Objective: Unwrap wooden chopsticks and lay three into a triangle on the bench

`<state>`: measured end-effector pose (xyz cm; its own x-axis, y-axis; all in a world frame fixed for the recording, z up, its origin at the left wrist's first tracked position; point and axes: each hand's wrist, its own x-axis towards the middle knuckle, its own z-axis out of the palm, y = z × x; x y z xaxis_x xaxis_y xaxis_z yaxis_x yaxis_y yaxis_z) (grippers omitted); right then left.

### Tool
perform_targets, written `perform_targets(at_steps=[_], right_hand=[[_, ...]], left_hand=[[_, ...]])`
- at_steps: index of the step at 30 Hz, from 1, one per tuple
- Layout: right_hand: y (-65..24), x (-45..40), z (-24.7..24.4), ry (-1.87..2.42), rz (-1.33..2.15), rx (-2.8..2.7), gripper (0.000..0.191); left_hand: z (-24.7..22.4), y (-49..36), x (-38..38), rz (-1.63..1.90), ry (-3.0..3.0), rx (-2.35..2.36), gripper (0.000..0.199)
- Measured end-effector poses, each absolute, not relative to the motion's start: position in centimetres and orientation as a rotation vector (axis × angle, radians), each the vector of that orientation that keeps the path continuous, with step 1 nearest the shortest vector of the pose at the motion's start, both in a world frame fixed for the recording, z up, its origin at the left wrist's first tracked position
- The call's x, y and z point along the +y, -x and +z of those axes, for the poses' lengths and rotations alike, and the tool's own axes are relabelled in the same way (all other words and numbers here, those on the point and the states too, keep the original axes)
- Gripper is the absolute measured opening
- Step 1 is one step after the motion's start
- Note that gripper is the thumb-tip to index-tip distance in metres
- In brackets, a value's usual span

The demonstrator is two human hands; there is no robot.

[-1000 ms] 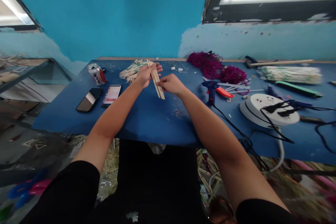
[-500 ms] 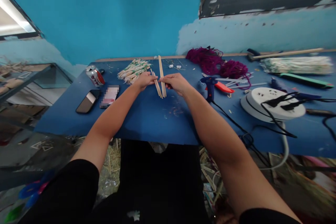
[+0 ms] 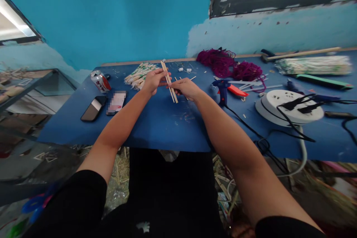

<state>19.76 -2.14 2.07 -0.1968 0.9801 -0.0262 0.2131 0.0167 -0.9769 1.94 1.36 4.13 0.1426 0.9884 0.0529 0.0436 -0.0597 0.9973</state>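
Between my two hands is a pair of slim wooden chopsticks (image 3: pixel 173 94), slanting from upper left to lower right. My left hand (image 3: pixel 153 82) is closed on their upper part, thumb and fingers round them. Lower down, the fingers of my right hand (image 3: pixel 187 88) pinch the same chopsticks. More thin sticks (image 3: pixel 193 78) poke out beyond and under my right hand; whether it grips them too is hard to see. Left of my left hand lies a pile of chopsticks (image 3: pixel 140 76) with green-printed wrapping.
On the blue table (image 3: pixel 156 126) at left are a drink can (image 3: pixel 99 81), a phone (image 3: pixel 93 108) and a blurred-out item (image 3: pixel 116 102). To the right lie purple yarn (image 3: pixel 216 63), a blue glue gun (image 3: pixel 222 90), a white power strip (image 3: pixel 288 106) with cables and a wrapped chopstick bundle (image 3: pixel 315 65).
The two separate groups of sticks have shifted; a pair now lies across both hands. Other sticks now fan out behind my right hand. My left fingers have risen slightly.
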Motion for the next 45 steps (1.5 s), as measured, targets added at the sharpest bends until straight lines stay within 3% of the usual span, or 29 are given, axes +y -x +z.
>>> perform_targets(at_steps=[5, 9, 15, 30, 36, 45], right_hand=[[-20.2, -2.6, 2.8, 1.326, 1.185, -1.668, 0.03], [-20.6, -2.7, 3.0, 1.444, 1.118, -1.831, 0.006], [-21.2, -2.1, 2.8, 1.573, 0.855, -2.036, 0.006], [-21.5, -4.1, 4.7, 1.736, 0.516, -1.98, 0.014], [-22.0, -10.0, 4.7, 1.582, 0.445, -1.869, 0.036], [-21.0, -17.8, 1.4, 1.556, 0.662, -1.77, 0.017]], left_hand=[[5.5, 0.4, 1.8, 0.961, -1.481, 1.297, 0.011], [5.6, 4.0, 0.3, 0.725, -1.628, 1.457, 0.04], [4.0, 6.0, -1.0, 0.434, -1.848, 1.598, 0.024], [3.1, 5.2, 0.7, 0.278, -2.245, 1.717, 0.054], [3.0, 5.2, 0.8, 0.223, -2.247, 1.701, 0.062], [3.0, 5.1, 0.3, 0.276, -2.141, 1.7, 0.066]])
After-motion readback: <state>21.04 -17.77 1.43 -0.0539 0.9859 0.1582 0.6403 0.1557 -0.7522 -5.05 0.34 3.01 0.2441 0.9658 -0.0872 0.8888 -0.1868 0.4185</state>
